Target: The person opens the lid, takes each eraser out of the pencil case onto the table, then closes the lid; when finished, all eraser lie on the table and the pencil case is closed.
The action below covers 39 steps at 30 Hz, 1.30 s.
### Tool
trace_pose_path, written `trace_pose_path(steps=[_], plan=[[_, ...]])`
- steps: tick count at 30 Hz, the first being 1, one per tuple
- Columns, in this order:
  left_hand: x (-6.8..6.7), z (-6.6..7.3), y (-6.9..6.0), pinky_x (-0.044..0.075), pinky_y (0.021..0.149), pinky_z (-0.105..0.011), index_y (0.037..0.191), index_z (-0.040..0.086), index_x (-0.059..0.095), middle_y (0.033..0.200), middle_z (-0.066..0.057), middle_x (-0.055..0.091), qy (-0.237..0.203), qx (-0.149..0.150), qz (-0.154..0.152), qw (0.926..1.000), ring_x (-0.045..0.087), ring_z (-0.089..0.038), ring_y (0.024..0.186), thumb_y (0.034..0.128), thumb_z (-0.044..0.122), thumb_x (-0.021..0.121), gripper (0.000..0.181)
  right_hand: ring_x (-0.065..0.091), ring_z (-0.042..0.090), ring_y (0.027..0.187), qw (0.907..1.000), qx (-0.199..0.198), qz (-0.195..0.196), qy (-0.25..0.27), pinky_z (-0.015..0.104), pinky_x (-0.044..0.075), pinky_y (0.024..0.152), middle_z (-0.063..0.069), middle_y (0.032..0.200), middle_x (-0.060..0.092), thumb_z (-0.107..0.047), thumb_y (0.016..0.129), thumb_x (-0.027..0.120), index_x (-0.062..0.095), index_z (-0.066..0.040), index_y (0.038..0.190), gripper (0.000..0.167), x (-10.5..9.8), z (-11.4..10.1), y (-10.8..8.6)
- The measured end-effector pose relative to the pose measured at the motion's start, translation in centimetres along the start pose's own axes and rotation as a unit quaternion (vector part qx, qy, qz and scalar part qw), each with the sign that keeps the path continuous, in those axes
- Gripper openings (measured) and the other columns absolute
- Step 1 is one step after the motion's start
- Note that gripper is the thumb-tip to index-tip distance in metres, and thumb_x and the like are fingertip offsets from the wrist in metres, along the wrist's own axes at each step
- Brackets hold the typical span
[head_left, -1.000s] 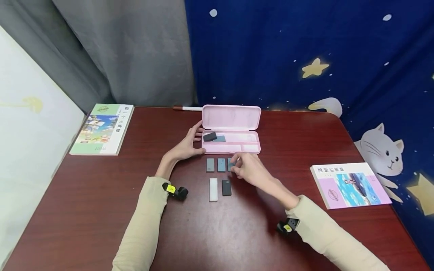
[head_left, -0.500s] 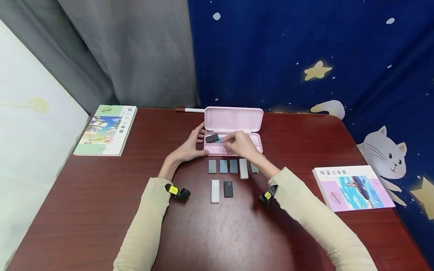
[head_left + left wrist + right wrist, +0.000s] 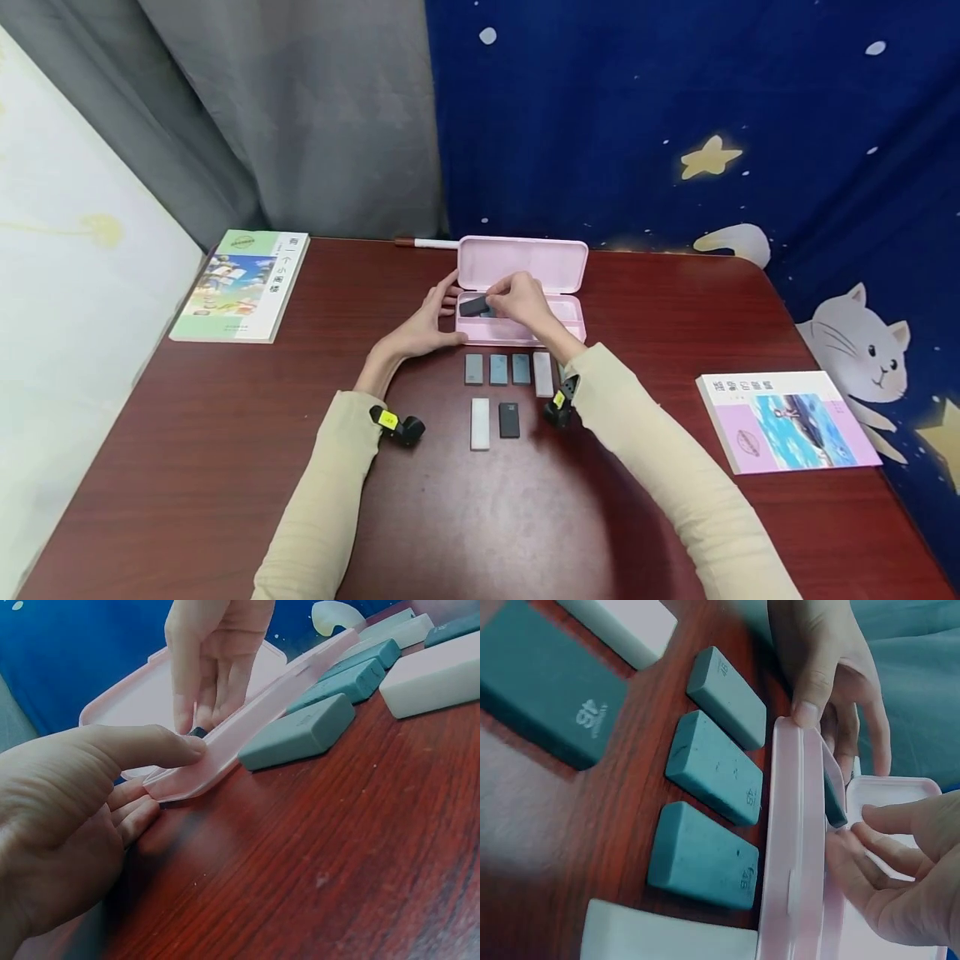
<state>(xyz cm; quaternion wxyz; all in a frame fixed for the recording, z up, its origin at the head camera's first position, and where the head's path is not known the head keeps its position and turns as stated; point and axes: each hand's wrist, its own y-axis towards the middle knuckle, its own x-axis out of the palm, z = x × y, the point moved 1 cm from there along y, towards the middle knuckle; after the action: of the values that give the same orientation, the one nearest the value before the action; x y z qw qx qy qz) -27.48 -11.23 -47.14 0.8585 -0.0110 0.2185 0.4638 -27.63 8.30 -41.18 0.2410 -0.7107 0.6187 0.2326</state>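
A pink pencil case (image 3: 495, 332) lies with its lid raised near the table's far edge. My left hand (image 3: 420, 330) grips its left end, thumb on the front wall and fingers round the far side. Inside, a dark eraser (image 3: 473, 307) leans on a blue eraser (image 3: 492, 313), which is mostly hidden. The fingertips of my right hand (image 3: 521, 300) are at the dark eraser's right end; whether they pinch it I cannot tell. In front of the case stands a row of blue-green erasers (image 3: 498, 369) marked 4B and a white eraser (image 3: 542, 374).
Nearer me lie another white eraser (image 3: 480, 424) and a black eraser (image 3: 508, 420). A green-covered book (image 3: 240, 287) is at the left, a purple one (image 3: 787, 422) at the right. A brown-capped white pen (image 3: 435, 243) lies behind the case, by the curtain.
My right hand has moved from the eraser row up into the case, then left to the dark eraser. The left hand has kept its grip on the case.
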Motion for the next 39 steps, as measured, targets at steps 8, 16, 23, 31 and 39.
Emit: trace_pose_path(steps=[8,16,23,31,39], plan=[[0.0,0.2,0.0,0.033,0.106,-0.045,0.155,0.008,0.004,0.139,-0.022,0.027,0.005,0.001,0.001,1.0,0.032,-0.034,0.126,0.0785,-0.003,0.076,0.105,0.063,0.02,0.077,0.9952,-0.009,0.029,-0.093,0.033,0.05,0.073,0.008,0.083,0.072,-0.013,0.081,0.076,0.076,-0.003,0.086,0.011,0.8,-0.6,0.5],[0.0,0.2,0.1,0.032,0.105,-0.051,0.154,0.005,0.003,0.14,-0.026,0.025,-0.008,0.013,0.004,0.9999,0.031,-0.04,0.126,0.0769,-0.006,0.076,0.107,0.057,0.01,0.059,0.9986,-0.029,0.022,-0.038,0.023,0.044,0.06,0.004,0.072,0.066,-0.007,0.08,0.076,0.069,-0.002,0.084,0.01,1.1,-0.3,0.6],[0.0,0.0,-0.1,0.033,0.106,-0.044,0.155,0.008,0.004,0.139,-0.022,0.026,0.007,0.003,0.002,1.0,0.032,-0.034,0.126,0.0789,-0.002,0.076,0.105,0.061,0.014,0.056,0.9996,-0.024,-0.016,0.008,0.017,0.043,0.051,0.005,0.072,0.064,-0.003,0.081,0.072,0.068,0.0,0.099,0.018,1.5,-0.4,0.7],[-0.4,-0.2,-0.5,0.033,0.106,-0.044,0.155,0.009,0.004,0.139,-0.021,0.027,0.008,-0.005,0.01,0.9999,0.033,-0.033,0.126,0.0787,-0.003,0.075,0.105,0.059,0.01,0.061,0.9932,-0.057,-0.061,-0.08,0.019,0.044,0.057,0.009,0.086,0.072,-0.005,0.085,0.07,0.075,-0.003,0.1,0.016,2.1,-1.6,0.9],[-0.1,0.0,-0.1,0.034,0.106,-0.045,0.155,0.008,0.005,0.138,-0.022,0.028,0.005,0.008,0.003,1.0,0.032,-0.034,0.125,0.0781,-0.003,0.076,0.105,0.061,0.012,0.06,0.9937,-0.057,-0.022,-0.094,0.023,0.047,0.063,0.007,0.084,0.072,-0.008,0.084,0.072,0.075,-0.004,0.091,0.008,1.9,-1.7,0.6]])
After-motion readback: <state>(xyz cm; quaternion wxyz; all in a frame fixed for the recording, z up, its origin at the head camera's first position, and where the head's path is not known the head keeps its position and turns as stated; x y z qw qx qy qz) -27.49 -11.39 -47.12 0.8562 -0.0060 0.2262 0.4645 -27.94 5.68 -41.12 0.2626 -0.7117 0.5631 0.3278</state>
